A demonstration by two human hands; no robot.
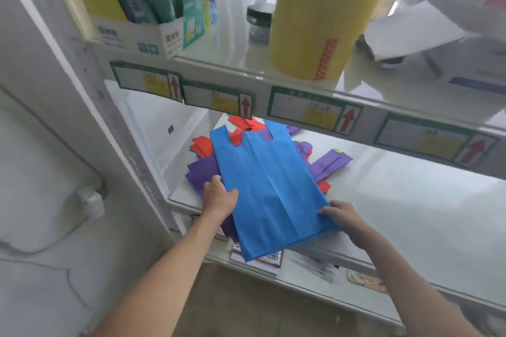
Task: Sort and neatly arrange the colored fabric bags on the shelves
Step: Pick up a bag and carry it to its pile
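So the blue bag [262, 186] was lying flat on top of the messy pile on the lower shelf [410, 213], handles pointing toward the back, bottom edge sticking out past the shelf's front lip. The left hand [219, 197] was on its left edge about halfway down, thumb on top of the blue fabric and the other fingers tucked underneath, so it was pinching that edge. The right hand [342, 216] had the lower right corner, fingertips curled onto the top of the fabric there; couldn't really see whether the thumb was under it, but it looked like a grip on the corner. Underneath were the purple bags [202, 172], poking out to the left and also to the right near the back, all crooked. The red bags [202, 146] were mixed in too, showing at the back left, through the blue bag's handle gap, and one small bit by the right edge. On the upper shelf [246, 46] a big yellow roll [325, 19] stood upright near the front, with a small dark-lidded jar [260, 22] just behind it on the left and a box of green and white packs [153, 8] over at the left end. Label cards with red arrows [315, 109] ran along the upper shelf's front edge.
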